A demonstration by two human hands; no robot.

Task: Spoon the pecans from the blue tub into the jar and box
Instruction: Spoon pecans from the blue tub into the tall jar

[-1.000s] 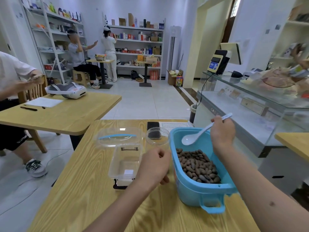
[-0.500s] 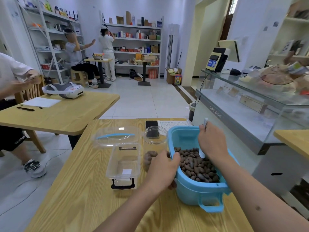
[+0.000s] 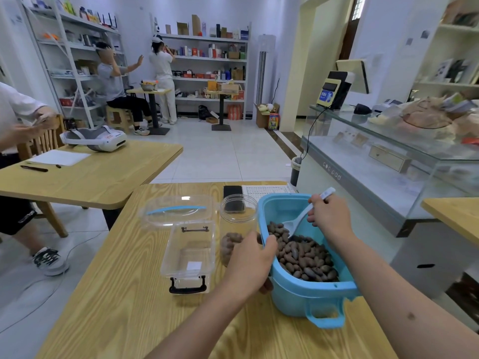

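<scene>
The blue tub (image 3: 293,296) sits at the right of the wooden table (image 3: 129,294) and holds brown pecans (image 3: 303,255). My right hand (image 3: 329,216) grips a white spoon (image 3: 298,221); its bowl dips into the pecans at the tub's far end. My left hand (image 3: 251,263) wraps the lower part of a clear round jar (image 3: 237,224), which stands against the tub's left rim with a few pecans at its bottom. Left of the jar lies a clear plastic box (image 3: 189,250), open and bare inside, its lid (image 3: 178,209) hinged back.
A black phone (image 3: 232,193) and a printed sheet (image 3: 267,189) lie behind the jar. A glass counter (image 3: 375,156) runs along the right. Another table (image 3: 98,174) with a headset stands at left, where a person sits. Two people are by the far shelves.
My right hand lowered the spoon from above the tub into the pecans. My left hand moved forward and closed around the jar beside the tub.
</scene>
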